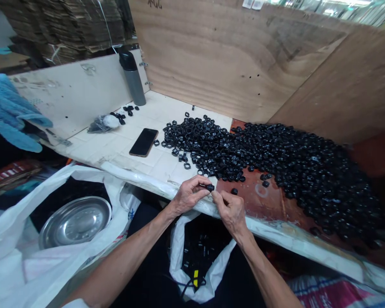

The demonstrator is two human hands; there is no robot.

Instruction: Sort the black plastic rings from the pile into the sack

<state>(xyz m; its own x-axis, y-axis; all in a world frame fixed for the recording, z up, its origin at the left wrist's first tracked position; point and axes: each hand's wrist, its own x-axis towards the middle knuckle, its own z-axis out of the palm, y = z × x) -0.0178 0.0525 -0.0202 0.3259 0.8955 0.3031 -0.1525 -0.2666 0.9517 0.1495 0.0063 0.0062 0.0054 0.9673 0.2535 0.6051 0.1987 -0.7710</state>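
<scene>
Left hand (189, 195) and right hand (231, 210) close together, fingers (197, 180) bent, forearms (128, 254) angled inward.

Soft, uneven indoor light; brightest across the pale part of the worktop (162, 107), dim toward the lower edge and right side.
Cool glare shows along the top right; small glints dot the heap of black parts (314, 171), whose right end sinks into shadow; the metal bowl (77, 220) has smooth, milky highlights; the inside of the small white bag (177, 252) is nearly black; fine detail is soft, and the wide view stretches things near the edges.
</scene>
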